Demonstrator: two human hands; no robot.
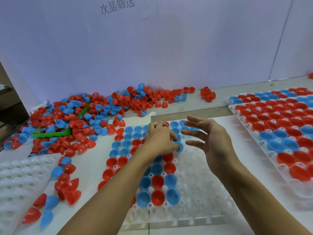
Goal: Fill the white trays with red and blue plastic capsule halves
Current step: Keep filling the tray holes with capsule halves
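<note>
Pinching a blue capsule half (179, 147), left hand (160, 141) seats it mid-tray; right hand (211, 139) hovers, fingers spread, empty. White tray (203, 192): left columns filled. Next, I judge, fetch from loose pile (81, 119).

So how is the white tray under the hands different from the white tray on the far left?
The middle tray holds red and blue capsule halves in its left part and far row, while the left tray shows no halves in its pockets. Both hands work over the middle tray; none is near the left tray. Both are white with rows of round pockets.
</note>
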